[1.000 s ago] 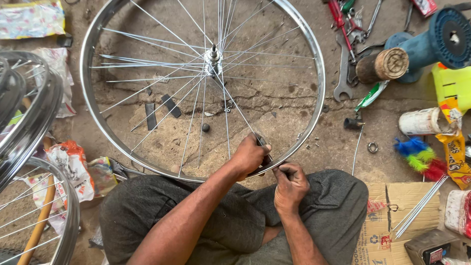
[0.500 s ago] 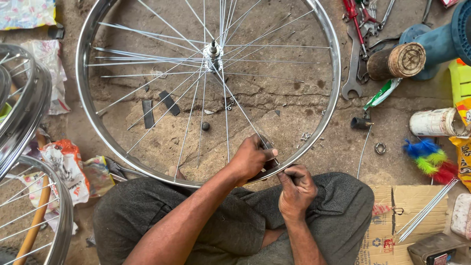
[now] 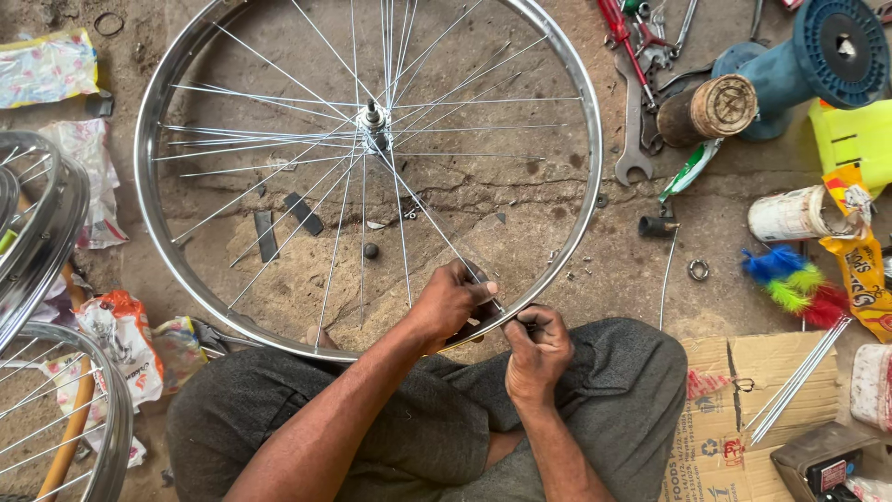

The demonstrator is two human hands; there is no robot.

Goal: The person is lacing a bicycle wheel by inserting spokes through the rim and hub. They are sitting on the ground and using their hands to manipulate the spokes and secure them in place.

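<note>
At the left edge of the concrete floor (image 3: 650,270), two spare rims (image 3: 42,232) overlap, with crumpled printed wrappers (image 3: 121,339) and a yellow-brown stick (image 3: 74,423) lying beside them. In the middle lies the bicycle wheel (image 3: 149,200), flat on the floor, its hub (image 3: 374,121) toward the top and its near rim resting against the person's crossed legs in grey trousers (image 3: 613,390). Two dark flat strips (image 3: 283,223) and a small nut (image 3: 371,250) lie on the floor inside the wheel, under the spokes. The left hand (image 3: 452,302) is curled, fingertips pinching a spoke (image 3: 437,237) just inside the near rim. The right hand (image 3: 537,349) sits just outside the rim, thumb and forefinger pinched together on a small part too tiny to make out. Further right lie a spanner (image 3: 632,121), red-handled tools (image 3: 621,28), a wooden cylinder (image 3: 711,110), a blue stand (image 3: 818,56), a white tin (image 3: 790,216), a bright feather duster (image 3: 790,284), and loose spokes (image 3: 797,383) on flattened cardboard (image 3: 734,409) at the bottom right corner.
</note>
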